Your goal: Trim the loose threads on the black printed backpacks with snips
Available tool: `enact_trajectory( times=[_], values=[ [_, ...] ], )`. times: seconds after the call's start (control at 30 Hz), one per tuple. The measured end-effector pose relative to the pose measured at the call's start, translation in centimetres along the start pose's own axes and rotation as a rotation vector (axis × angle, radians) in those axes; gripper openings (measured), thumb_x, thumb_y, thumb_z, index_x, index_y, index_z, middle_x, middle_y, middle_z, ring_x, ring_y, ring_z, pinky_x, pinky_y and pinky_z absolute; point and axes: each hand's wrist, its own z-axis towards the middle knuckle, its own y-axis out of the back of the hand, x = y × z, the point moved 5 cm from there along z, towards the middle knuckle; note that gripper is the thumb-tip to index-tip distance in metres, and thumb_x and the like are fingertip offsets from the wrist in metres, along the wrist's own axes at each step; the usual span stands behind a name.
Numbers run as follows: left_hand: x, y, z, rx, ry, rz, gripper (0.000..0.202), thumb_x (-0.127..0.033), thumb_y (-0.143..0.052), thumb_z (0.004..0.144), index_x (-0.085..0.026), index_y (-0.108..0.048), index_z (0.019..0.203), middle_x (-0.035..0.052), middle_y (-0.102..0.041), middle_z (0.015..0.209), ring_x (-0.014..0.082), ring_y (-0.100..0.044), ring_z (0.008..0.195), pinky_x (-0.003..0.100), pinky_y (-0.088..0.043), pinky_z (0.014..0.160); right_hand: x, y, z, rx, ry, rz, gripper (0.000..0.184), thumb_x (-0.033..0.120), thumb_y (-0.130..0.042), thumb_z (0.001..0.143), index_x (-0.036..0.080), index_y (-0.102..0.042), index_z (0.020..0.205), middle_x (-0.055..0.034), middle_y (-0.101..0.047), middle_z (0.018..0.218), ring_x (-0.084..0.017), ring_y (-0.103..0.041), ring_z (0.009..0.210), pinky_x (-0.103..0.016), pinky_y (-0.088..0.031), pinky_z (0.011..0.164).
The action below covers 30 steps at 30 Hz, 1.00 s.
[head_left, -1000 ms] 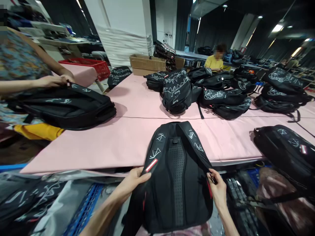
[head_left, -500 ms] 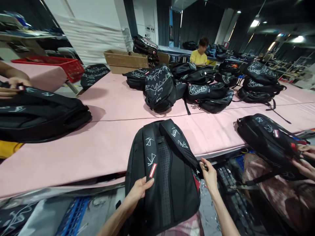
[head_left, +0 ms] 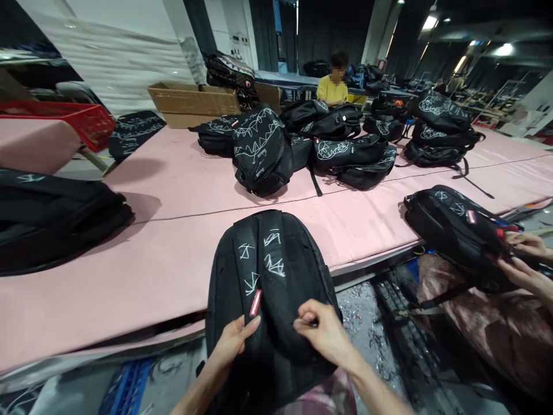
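Backpack: I'm holding a black backpack (head_left: 270, 300) back side up, its top lying on the near edge of the pink counter (head_left: 164, 230), its bottom hanging off toward me.
Left hand: my left hand (head_left: 231, 344) is gripping the left shoulder strap (head_left: 250, 276), thumb lying just below its red and white tag (head_left: 256, 302).
Right hand: my right hand (head_left: 325, 334) is resting on the middle of the back panel, fingers curled together and pinching the black fabric.
Straps: both straps are lying close together down the middle, white scribbles showing.
Right side: another person's hands (head_left: 521, 259) are touching a second backpack (head_left: 453, 230) at the counter's edge.
Far side: a pile of backpacks (head_left: 302, 147) is sitting mid-counter, cardboard boxes (head_left: 194, 104) behind it.
Left side: another black bag (head_left: 52, 219) is lying flat on the counter.
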Motion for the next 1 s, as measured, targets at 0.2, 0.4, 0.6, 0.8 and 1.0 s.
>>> enact_trajectory(
  times=[0.2,0.4,0.6,0.8,1.0],
  values=[
    [-1.4,2.2,-0.2,-0.200,-0.218,0.237,0.055,-0.059,-0.072,0.050,-0.016,-0.060,0.083,0.0048,-0.062,0.071,0.0241,-0.060,0.070,0.033,-0.048,0.062,-4.1,-3.8,0.3,-0.081,-0.048,-0.097,0.003,0.019,-0.055,0.074,0.018,-0.057,0.072,0.0053,-0.054,0.056,-0.010,-0.050,0.052,-0.020,-0.033,0.053],
    [-11.8,-2.8,-1.8,-0.530,-1.095,0.960,0.027,-0.039,-0.048,0.085,-0.023,-0.061,0.103,0.0082,-0.059,0.109,0.0262,-0.046,0.110,0.044,-0.032,0.096,-4.0,-3.3,-0.5,-0.088,0.026,-0.188,0.013,0.009,-0.051,0.072,0.019,-0.060,0.075,0.0033,-0.060,0.062,-0.012,-0.057,0.057,-0.020,-0.034,0.055],
    [-15.3,-14.1,6.7,0.061,-1.230,1.521,0.016,-0.020,-0.052,0.086,-0.024,-0.065,0.094,0.0055,-0.063,0.102,0.0227,-0.048,0.099,0.038,-0.032,0.082,-4.4,-3.1,-0.4,-0.054,0.087,-0.401,0.030,-0.001,-0.049,0.065,0.020,-0.062,0.081,0.0013,-0.068,0.073,-0.015,-0.064,0.065,-0.020,-0.034,0.054],
    [-15.0,-16.6,10.5,0.279,-1.308,1.817,0.012,-0.024,-0.053,0.086,-0.020,-0.062,0.079,0.0038,-0.060,0.091,0.0212,-0.045,0.091,0.036,-0.028,0.075,-4.7,-0.9,0.0,0.072,0.093,-0.375,0.033,0.000,-0.046,0.064,0.020,-0.063,0.084,-0.0005,-0.069,0.077,-0.014,-0.064,0.070,-0.019,-0.038,0.058],
    [-15.2,-17.7,10.1,0.362,-1.375,1.951,0.009,-0.015,-0.051,0.082,-0.014,-0.058,0.076,0.0085,-0.057,0.088,0.0228,-0.044,0.089,0.036,-0.029,0.071,-4.4,2.9,1.7,0.083,0.159,-0.122,0.043,0.000,-0.043,0.059,0.020,-0.066,0.090,0.0001,-0.069,0.081,-0.013,-0.064,0.073,-0.019,-0.043,0.063]
  ],
)
